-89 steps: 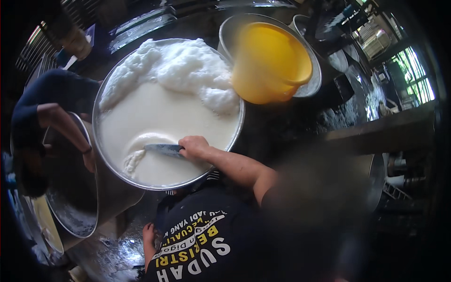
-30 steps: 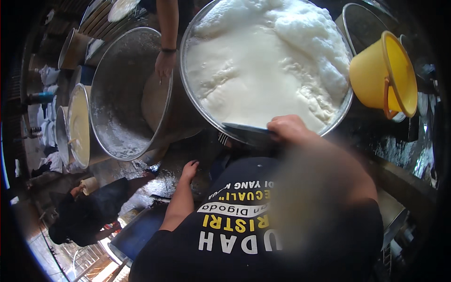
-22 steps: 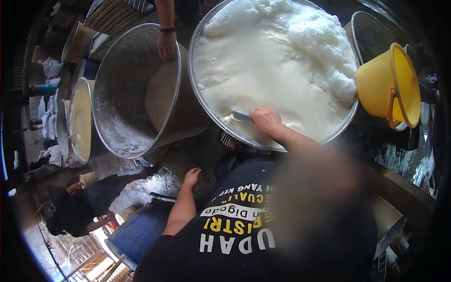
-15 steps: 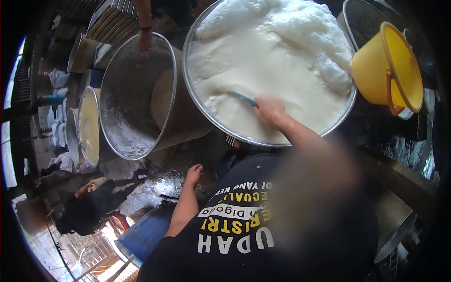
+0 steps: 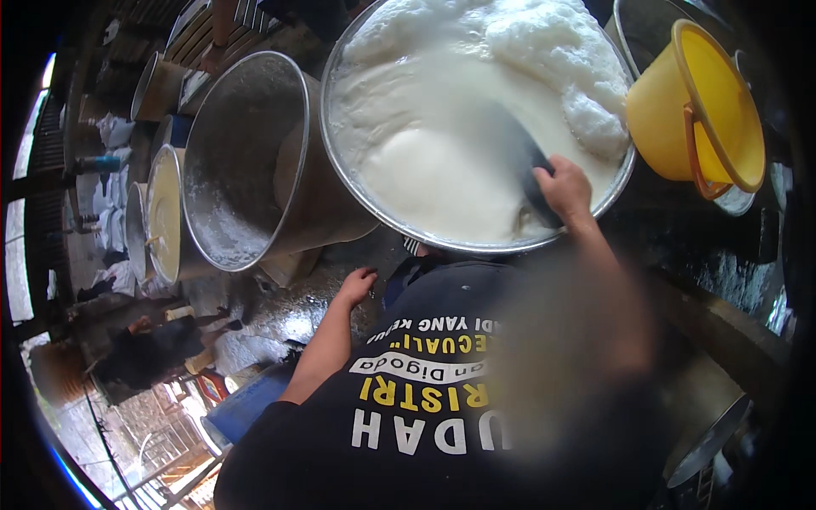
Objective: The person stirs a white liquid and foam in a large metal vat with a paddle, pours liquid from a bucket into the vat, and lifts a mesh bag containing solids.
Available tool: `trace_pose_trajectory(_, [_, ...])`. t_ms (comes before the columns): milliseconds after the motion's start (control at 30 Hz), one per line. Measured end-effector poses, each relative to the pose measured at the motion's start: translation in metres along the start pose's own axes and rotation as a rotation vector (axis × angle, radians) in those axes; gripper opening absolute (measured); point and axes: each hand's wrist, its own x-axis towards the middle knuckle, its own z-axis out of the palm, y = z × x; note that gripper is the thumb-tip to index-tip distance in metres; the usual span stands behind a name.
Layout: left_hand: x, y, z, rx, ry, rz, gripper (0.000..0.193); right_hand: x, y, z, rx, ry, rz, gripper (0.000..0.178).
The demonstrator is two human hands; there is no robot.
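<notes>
A wide round metal vat (image 5: 357,197) full of milky white liquid (image 5: 408,170) stands in front of me, with thick white foam (image 5: 557,64) along its far right side. Over the near right part of the vat, my right hand (image 5: 568,189) is closed round the edge of a dark bluish scoop (image 5: 520,153). Motion smears the scoop, so its full shape is unclear. Beside my body, my left hand (image 5: 357,286) hangs low with nothing in it, its fingers loosely bent but not closed.
A deep, tilted metal drum (image 5: 229,161) stands left of the vat, a yellow bucket (image 5: 659,127) at its right. Further left is a tub of yellowish liquid (image 5: 165,212). Another person's arm (image 5: 223,25) reaches in at the far left; a person (image 5: 149,353) bends beyond a blue barrel (image 5: 246,408).
My right hand has moved right and toward the vat's near rim, and the scoop, mostly under the liquid before, now shows above it. The other person's arm has shifted left.
</notes>
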Motion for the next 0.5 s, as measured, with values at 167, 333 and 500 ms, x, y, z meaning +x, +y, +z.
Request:
trace_pose_trajectory(167, [0.002, 0.023, -0.021, -0.051, 0.055, 0.031, 0.046, 0.016, -0.012, -0.045, -0.104, 0.119, -0.065, 0.025])
trace_pose_trajectory(333, [0.023, -0.041, -0.024, -0.139, 0.103, 0.053, 0.046, -0.011, -0.094, -0.072, -0.081, -0.100, -0.435, 0.017])
trace_pose_trajectory(500, [0.014, -0.104, 0.001, -0.336, 0.071, -0.269, 0.042, -0.030, -0.177, -0.012, -0.135, -0.520, -0.749, 0.016])
